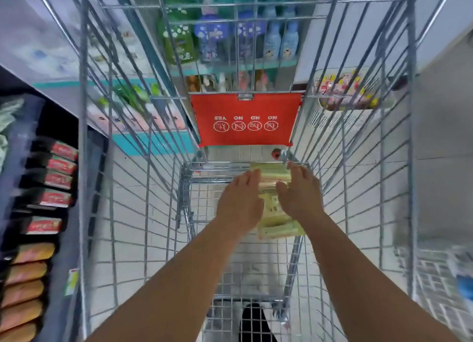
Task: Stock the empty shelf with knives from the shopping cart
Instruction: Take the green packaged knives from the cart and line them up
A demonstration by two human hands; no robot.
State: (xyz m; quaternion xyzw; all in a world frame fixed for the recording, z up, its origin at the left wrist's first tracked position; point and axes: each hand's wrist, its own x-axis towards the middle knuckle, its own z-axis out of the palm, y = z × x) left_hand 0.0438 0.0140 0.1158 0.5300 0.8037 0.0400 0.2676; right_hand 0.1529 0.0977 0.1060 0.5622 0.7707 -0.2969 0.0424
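Observation:
I look down into a wire shopping cart (pixel 143 193). On its floor, toward the far end, lies a small pile of pale green and yellow knife packs (pixel 275 211). Both my arms reach deep into the basket. My left hand (pixel 239 203) rests palm down on the left side of the pile, fingers together and pointing away. My right hand (pixel 299 193) lies on the right side, its fingers spread over the top packs. Whether either hand grips a pack is hidden by the hands themselves. The view is blurred.
A red child-seat flap (pixel 245 120) with warning icons hangs at the cart's far end. Left of the cart stands a dark shelf with red-labelled packs (pixel 57 180) and orange packs (pixel 25 285). Bottles (pixel 279 39) fill a shelf ahead. White floor tiles show through the wires.

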